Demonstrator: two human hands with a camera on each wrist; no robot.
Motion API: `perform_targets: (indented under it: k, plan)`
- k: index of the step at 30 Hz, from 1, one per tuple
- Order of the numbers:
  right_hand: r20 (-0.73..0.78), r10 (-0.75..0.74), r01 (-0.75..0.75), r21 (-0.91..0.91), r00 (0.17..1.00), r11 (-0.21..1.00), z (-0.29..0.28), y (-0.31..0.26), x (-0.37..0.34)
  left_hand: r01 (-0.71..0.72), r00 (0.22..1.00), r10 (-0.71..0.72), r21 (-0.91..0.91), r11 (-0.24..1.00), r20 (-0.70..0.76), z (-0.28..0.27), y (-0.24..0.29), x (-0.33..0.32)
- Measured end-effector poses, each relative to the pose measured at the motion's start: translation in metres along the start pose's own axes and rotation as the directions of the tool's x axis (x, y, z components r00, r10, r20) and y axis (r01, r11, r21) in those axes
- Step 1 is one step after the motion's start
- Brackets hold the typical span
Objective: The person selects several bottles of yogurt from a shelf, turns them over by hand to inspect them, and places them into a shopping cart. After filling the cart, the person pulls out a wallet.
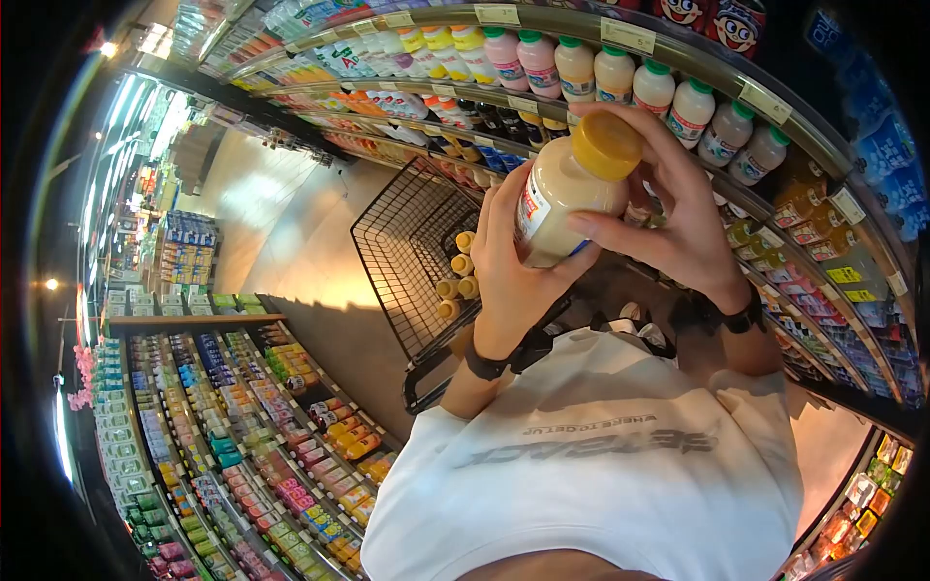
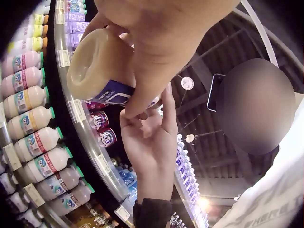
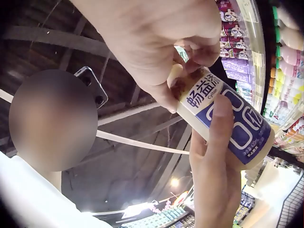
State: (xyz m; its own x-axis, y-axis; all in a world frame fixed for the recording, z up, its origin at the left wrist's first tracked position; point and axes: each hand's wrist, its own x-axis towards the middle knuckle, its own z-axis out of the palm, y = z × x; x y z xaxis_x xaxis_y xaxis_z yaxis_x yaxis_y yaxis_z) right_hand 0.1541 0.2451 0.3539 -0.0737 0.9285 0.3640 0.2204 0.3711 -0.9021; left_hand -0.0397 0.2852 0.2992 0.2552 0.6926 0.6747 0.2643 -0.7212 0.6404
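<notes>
In front of the chest, both hands hold a cream-coloured drink bottle with a yellow cap, tilted so the cap faces up. The left hand grips the body of the bottle; in the right wrist view its thumb lies across the blue-and-white label. At the upper part of the bottle, the right hand curls its fingers behind the cap and presses its thumb against the side. The left wrist view shows the bottle's rounded base.
A shelf of bottles with green caps curves close beyond the hands. To the left stands a black wire shopping cart with several yellow-capped bottles in it. A low display case of packaged goods lines the aisle's other side.
</notes>
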Motion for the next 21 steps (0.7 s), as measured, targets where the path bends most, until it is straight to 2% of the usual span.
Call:
perform_targets:
  k: [3, 5, 8, 9, 11, 12, 15, 17, 19, 21]
  plan:
    - [-0.032, -0.086, 0.088, 0.041, 0.996, 0.995, 0.005, 0.009, 0.006, 0.018, 1.0, -0.018, -0.002, 1.0, -0.002, -0.003, -0.001, -0.001]
    - [-0.105, -0.145, 0.157, 0.121, 0.984, 0.98, 0.015, 0.007, 0.012, 0.04, 0.999, -0.04, 0.003, 0.999, 0.005, -0.009, -0.002, -0.002]
    - [-0.009, -0.145, 0.143, -0.101, 0.989, 0.985, 0.007, 0.014, 0.028, 0.012, 0.998, -0.023, 0.155, 0.988, 0.065, -0.028, -0.005, -0.004]
    - [-0.048, -0.195, 0.187, -0.139, 0.98, 0.973, 0.016, 0.021, 0.036, 0.056, 0.993, -0.074, 0.182, 0.982, 0.096, -0.034, -0.002, -0.007]
    - [-0.01, -0.006, 0.005, -0.135, 1.0, 0.991, 0.029, 0.033, 0.048, 0.157, 0.973, -0.191, 0.239, 0.958, 0.127, -0.05, 0.001, -0.014]
    - [0.01, -0.006, 0.007, -0.15, 1.0, 0.989, 0.039, 0.045, 0.057, 0.13, 0.985, -0.153, 0.232, 0.964, 0.083, -0.052, -0.006, -0.023]
    - [0.094, -0.004, 0.027, -0.251, 0.996, 0.968, 0.082, 0.082, 0.087, 0.105, 0.993, -0.086, 0.301, 0.948, -0.076, -0.065, -0.006, -0.044]
    - [0.173, -0.026, 0.09, -0.371, 0.985, 0.924, 0.123, 0.097, 0.105, 0.137, 0.99, -0.124, 0.201, 0.97, -0.073, -0.086, -0.005, -0.059]
    - [0.268, -0.043, 0.134, -0.33, 0.962, 0.934, 0.174, 0.115, 0.121, 0.196, 0.981, -0.194, 0.125, 0.973, -0.028, -0.104, -0.014, -0.081]
    - [0.372, -0.043, 0.159, -0.287, 0.927, 0.945, 0.226, 0.147, 0.14, 0.244, 0.969, -0.235, 0.173, 0.954, -0.072, -0.122, -0.024, -0.101]
